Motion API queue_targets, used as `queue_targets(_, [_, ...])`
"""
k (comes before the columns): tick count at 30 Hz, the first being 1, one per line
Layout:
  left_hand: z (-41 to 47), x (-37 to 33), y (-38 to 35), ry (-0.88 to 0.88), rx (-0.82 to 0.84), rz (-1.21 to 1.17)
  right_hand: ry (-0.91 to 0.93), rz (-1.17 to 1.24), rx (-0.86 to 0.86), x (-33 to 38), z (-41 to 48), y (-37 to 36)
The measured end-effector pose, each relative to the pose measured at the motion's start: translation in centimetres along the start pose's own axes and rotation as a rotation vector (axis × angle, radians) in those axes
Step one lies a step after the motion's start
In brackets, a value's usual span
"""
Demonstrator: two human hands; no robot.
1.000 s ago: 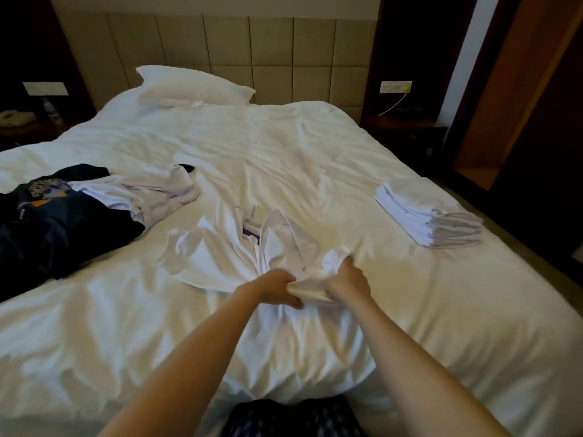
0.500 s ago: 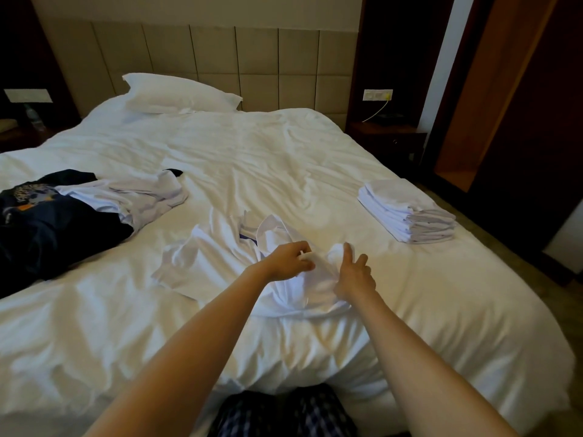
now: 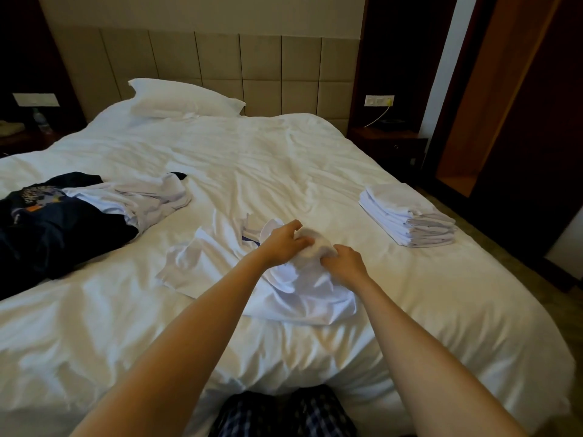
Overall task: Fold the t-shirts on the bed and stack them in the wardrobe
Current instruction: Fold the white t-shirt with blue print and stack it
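Observation:
A crumpled white t-shirt [image 3: 220,266] lies in the middle of the white bed [image 3: 284,159]. My left hand [image 3: 284,242] and my right hand [image 3: 345,263] are close together at its bunched-up part, and both grip the fabric. A stack of folded white t-shirts [image 3: 407,216] sits near the bed's right edge. At the left lie a loose white t-shirt [image 3: 151,197] and a dark navy t-shirt [image 3: 53,228] with a print. The wardrobe [image 3: 492,99] stands open beyond the bed at the right.
A white pillow [image 3: 183,97] rests at the headboard. Dark nightstands [image 3: 389,146] flank the bed, the right one with a cable from a wall socket [image 3: 378,100]. Floor runs along the bed's right side.
Both hands let go of the near hem, opened briefly, then moved up the shirt and took hold of bunched fabric farther from me. The camera view shifted slightly.

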State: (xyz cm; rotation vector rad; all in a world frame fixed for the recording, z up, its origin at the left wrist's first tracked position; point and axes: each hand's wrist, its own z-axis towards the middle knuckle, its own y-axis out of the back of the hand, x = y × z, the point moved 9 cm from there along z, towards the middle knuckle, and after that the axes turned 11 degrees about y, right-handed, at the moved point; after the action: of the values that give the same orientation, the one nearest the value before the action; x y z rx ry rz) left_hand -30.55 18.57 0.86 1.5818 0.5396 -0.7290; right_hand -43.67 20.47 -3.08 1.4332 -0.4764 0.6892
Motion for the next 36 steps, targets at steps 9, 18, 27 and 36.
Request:
queue_targets(9, [-1.3, 2.0, 0.1, 0.083, 0.113, 0.041, -0.029, 0.241, -0.196, 0.5, 0.0, 1.3])
queue_targets(18, [-2.2, 1.5, 1.4, 0.054, 0.112, 0.29, -0.166, 0.349, -0.255, 0.7, 0.1, 1.5])
queue_targets(27, [-2.5, 5.4, 2.8, 0.157, 0.076, 0.69, -0.112, 0.348, 0.373, 1.5, -1.5, -2.0])
queue_targets(36, [-4.0, 11.1, 1.1, 0.281, 0.312, 0.871, -0.283, -0.065, 1.129, -1.5, -6.9, -9.7])
